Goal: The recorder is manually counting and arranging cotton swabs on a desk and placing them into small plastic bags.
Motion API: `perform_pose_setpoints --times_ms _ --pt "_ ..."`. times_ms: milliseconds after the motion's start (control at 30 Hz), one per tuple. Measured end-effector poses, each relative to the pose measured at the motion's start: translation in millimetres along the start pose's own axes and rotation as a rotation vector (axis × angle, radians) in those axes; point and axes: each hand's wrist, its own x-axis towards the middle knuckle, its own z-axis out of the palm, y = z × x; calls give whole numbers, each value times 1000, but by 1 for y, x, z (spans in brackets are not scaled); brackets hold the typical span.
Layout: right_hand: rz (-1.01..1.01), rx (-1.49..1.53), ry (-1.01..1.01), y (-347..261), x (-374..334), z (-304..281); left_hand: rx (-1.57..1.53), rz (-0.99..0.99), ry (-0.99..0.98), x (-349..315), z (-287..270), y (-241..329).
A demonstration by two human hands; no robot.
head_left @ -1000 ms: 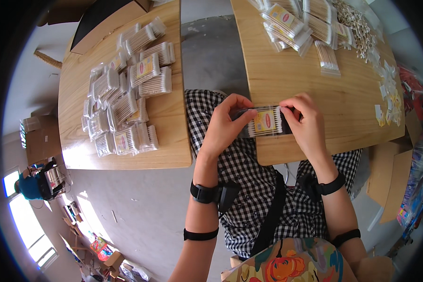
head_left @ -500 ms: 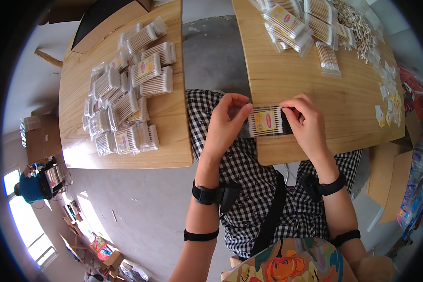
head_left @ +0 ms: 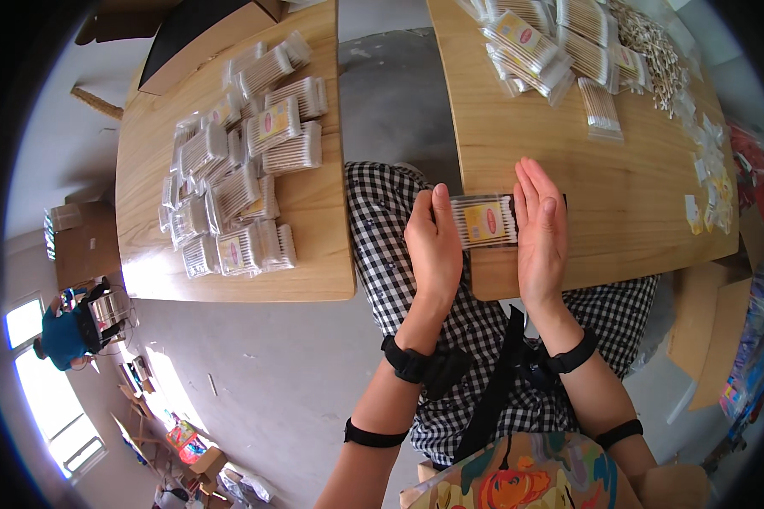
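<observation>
A clear packet of cotton swabs (head_left: 486, 222) with a yellow label lies at the near left corner of the right-hand table, on a dark flat piece that shows at its edges. At the packet's left end is my left hand (head_left: 435, 242), its fingers straight and the palm turned inward. Flat and upright at the other end stands my right hand (head_left: 540, 242), fingers stretched out. Both hands appear to touch the packet's ends without wrapping round it. Part of the dark piece is hidden behind my right hand.
Many filled swab packets (head_left: 229, 199) are heaped on the left table (head_left: 314, 263). More packets (head_left: 526, 51), loose swabs (head_left: 654, 51) and small yellow-and-white labels (head_left: 717, 199) lie on the right table (head_left: 645, 212). A gap separates the tables. A cardboard box (head_left: 709, 331) stands at right.
My right hand has gone from a pinch at the packet's right end to flat, straight fingers. My left hand has straightened and come in against the left end.
</observation>
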Motion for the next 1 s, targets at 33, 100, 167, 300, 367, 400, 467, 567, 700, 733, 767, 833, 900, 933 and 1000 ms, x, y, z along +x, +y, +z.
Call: perform_pose_setpoints --times_ms 33,100,167,300,367,400,467,567,700,733,767,833,900,933,1000 --pt "4 18 -2 0 1 0 8 3 4 0 0 1" --pt "12 47 -5 -1 1 -2 3 32 27 0 1 -2" --pt "28 79 -9 -1 -1 3 24 46 43 0 2 -2" --pt "33 74 -4 -4 -7 8 39 28 65 -2 6 8" --pt "17 80 9 -5 -5 8 29 20 71 -2 5 9" --pt "9 83 16 -7 -5 9 35 18 70 -2 4 8" --pt "246 732 192 -29 -2 12 46 13 67 -2 2 5" --pt "361 1056 284 -37 0 11 31 21 54 0 3 3" --pt "284 908 225 -27 1 2 -131 74 90 1 -3 -3" --pt "217 745 190 -23 1 -1 -218 11 74 0 -11 -5" --pt "94 410 116 -18 1 -5 -306 5 49 1 -16 -6" --pt "-35 50 56 -15 2 -21 -323 -52 -19 -4 -24 -6" --pt "-58 7 72 -22 6 -44 -269 -28 11 -6 -26 -6" --pt "-59 -8 110 -25 6 -54 -201 -6 29 -7 -28 -5" --pt "-80 -69 144 -31 6 -85 -129 40 57 -10 -23 7"
